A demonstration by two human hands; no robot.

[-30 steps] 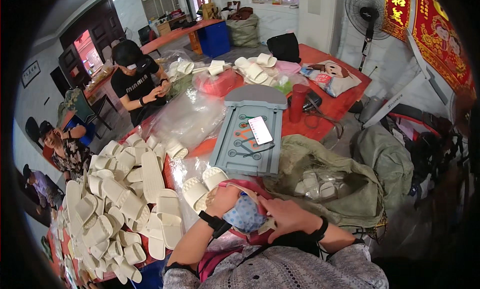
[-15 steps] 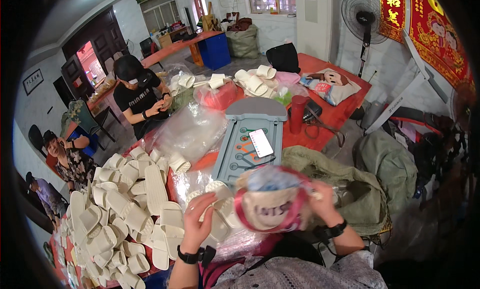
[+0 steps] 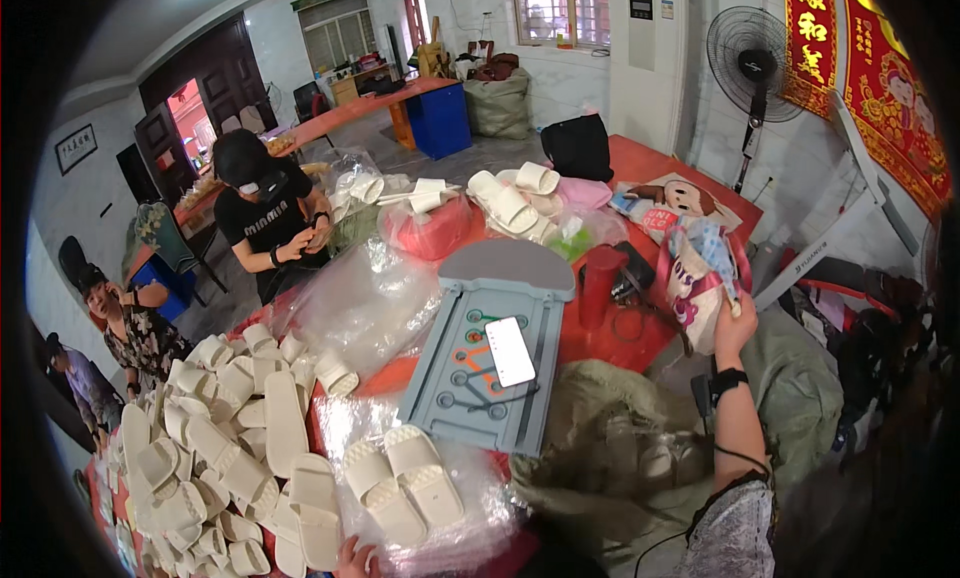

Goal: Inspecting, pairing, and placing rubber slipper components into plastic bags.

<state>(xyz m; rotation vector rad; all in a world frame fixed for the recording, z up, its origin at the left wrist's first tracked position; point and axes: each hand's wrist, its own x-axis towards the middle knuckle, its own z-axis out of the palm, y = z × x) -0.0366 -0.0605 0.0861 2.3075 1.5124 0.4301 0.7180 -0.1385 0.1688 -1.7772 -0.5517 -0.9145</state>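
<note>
My right hand point(image 3: 736, 328) is closed on a cream fabric bag point(image 3: 705, 300) with pink trim. It holds the bag out over the right side of the red table, beside a black strapped bag point(image 3: 632, 278). Only part of my left hand point(image 3: 358, 558) shows at the lower edge, its fingers apart and nothing seen in them. Just beyond it, a pair of cream slippers point(image 3: 430, 478) lies side by side on clear plastic wrapping point(image 3: 475, 528). A large heap of cream slippers point(image 3: 215, 418) is to the left of that hand.
A grey plastic board point(image 3: 425, 398) with a white phone point(image 3: 511, 352) on it is mid-table. Behind are a red cylinder point(image 3: 601, 286) and more slippers point(image 3: 510, 203). An open green sack point(image 3: 590, 458) sits at the near right. Across the table stands a co-worker point(image 3: 270, 213).
My right hand has carried the fabric bag from in front of me to the far right. My left hand has drawn back to the lower edge, uncovering the slipper pair.
</note>
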